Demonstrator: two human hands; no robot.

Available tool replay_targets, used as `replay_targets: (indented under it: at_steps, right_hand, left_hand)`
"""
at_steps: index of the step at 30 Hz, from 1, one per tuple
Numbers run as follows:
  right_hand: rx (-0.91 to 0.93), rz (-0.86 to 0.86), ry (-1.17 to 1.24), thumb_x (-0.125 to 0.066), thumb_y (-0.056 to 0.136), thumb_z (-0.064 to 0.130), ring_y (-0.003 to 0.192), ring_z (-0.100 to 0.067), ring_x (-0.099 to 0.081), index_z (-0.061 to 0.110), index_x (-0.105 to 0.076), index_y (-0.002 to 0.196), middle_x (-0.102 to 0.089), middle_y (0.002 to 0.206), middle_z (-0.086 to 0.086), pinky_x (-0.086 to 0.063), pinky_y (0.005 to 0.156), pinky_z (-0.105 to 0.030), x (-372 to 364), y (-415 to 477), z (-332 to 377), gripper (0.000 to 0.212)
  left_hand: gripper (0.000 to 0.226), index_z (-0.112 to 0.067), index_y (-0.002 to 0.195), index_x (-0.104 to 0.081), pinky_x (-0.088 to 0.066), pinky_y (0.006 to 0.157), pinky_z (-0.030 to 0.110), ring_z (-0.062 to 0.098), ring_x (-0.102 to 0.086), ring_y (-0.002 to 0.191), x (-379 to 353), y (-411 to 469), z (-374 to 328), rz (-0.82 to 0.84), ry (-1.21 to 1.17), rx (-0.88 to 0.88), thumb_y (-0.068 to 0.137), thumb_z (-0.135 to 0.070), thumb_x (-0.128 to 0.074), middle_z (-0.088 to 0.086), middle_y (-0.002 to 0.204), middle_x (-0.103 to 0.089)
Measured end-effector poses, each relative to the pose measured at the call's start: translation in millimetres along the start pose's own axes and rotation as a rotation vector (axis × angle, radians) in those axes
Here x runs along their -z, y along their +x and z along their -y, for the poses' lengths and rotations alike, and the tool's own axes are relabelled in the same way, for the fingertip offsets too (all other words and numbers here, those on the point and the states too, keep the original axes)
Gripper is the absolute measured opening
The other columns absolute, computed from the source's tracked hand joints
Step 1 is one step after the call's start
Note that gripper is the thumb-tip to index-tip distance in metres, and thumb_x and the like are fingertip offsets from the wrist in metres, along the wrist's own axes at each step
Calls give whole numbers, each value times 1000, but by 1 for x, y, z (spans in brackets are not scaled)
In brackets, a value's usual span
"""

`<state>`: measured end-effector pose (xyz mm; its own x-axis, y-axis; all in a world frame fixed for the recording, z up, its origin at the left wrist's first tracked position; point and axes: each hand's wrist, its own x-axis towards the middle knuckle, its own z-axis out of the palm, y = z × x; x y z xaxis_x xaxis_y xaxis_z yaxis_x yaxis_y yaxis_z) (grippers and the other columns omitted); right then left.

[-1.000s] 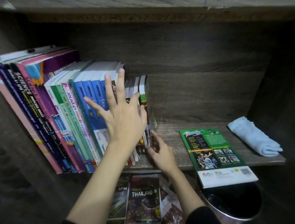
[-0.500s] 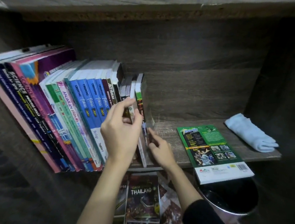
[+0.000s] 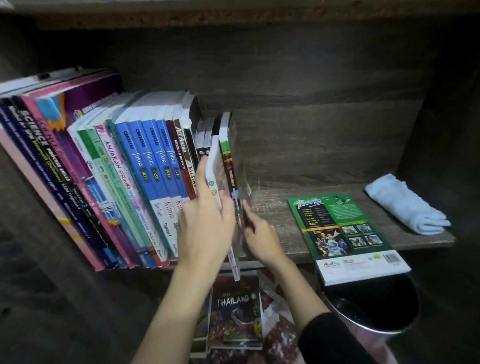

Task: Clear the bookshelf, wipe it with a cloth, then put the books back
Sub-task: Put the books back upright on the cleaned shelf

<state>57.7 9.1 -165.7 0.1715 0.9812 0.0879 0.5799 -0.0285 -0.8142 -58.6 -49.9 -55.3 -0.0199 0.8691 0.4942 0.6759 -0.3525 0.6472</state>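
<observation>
Two slim glossy paperbacks (image 3: 225, 163); left hand (image 3: 204, 231) grips one, right hand (image 3: 261, 239) another.

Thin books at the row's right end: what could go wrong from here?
1. The left hand pinches the thin books, with the right hand at their base; one might slip out to the floor.
2. The green book overhangs the shelf edge above the bin; a bump could tip it in.
</observation>
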Motion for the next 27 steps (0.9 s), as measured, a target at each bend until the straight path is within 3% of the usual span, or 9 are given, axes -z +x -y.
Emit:
replay_targets:
  at_steps: [3, 6, 8, 10, 13, 15, 18, 23, 27]
  right_hand:
    - [23, -7, 163, -46, 91, -1, 121, -19, -54, 18, -46, 141, -52, 139, -2, -40, 103, -26, 10, -20, 4, 53]
    - [131, -63, 345, -56, 89, 3, 108, -10, -62, 29, -64, 113, -66, 114, 9, -48, 97, -32, 33, -53, 19, 37]
    - [212, -40, 476, -64, 86, 17, 104, -5, -64, 37, -64, 107, -69, 109, 15, -51, 92, -30, 50, -81, 36, 29]
    - [310, 10, 497, -68, 78, 42, 110, -2, -61, 43, -59, 114, -66, 117, 16, -50, 94, -26, 63, -111, 54, 38]
    - [386, 7, 287, -68, 65, 62, 123, 5, -48, 51, -45, 126, -51, 135, 21, -40, 103, -22, 68, -137, 74, 66]
    - [403, -62, 160, -68, 67, 57, 126, 5, -43, 50, -37, 134, -44, 140, 21, -38, 105, -23, 66, -140, 79, 74]
    - [457, -241, 70, -59, 74, 18, 124, -7, -47, 29, -39, 140, -48, 140, 9, -37, 105, -24, 65, -134, 75, 70]
    - [379, -348, 93, -48, 75, -9, 118, -27, -50, 25, -28, 141, -50, 138, -6, -40, 93, -34, 63, -109, 67, 77]
    - [312, -307, 149, -50, 86, -5, 96, -44, -59, 41, -11, 130, -60, 114, -25, -44, 72, -39, 45, -77, 54, 75]
  left_hand:
    - [56, -19, 147, -23, -39, 47, 30, 21, -51, 53, 13, -2, -5, -3, 5, -9, 96, -23, -44, 9, 65, -56]
    - [53, -12, 145, -30, -53, 50, 37, 19, -56, 55, 32, -2, -12, 18, 11, -6, 95, -20, -47, 4, 66, -55]
    - [45, -4, 136, -40, -49, 49, 17, 12, -51, 55, 44, -4, -19, 8, -2, -5, 94, -19, -49, 2, 67, -52]
    - [37, 0, 126, -46, -41, 46, 10, 7, -46, 57, 55, -5, -28, -7, -34, -4, 94, -17, -50, 2, 70, -51]
    - [36, -6, 125, -47, -34, 48, 17, 8, -48, 65, 61, -3, -42, -16, -109, -7, 92, -21, -49, 10, 86, -58]
    - [41, -15, 133, -42, -29, 50, 14, -1, -47, 73, 61, -3, -53, -23, -141, -4, 92, -23, -49, 9, 93, -57]
    - [60, -32, 146, -20, -36, 56, 6, -24, -40, 66, 58, -11, -71, -2, -220, -49, 94, -18, -47, 3, 85, -52]
    - [46, -26, 133, -32, -37, 54, 8, 2, -47, 62, 35, -2, -78, -10, -214, -197, 92, -15, -49, 12, 89, -63]
    - [51, -22, 141, -23, -35, 62, 31, 37, -61, 80, 10, 10, -74, 42, 100, -292, 95, -17, -44, 15, 84, -64]
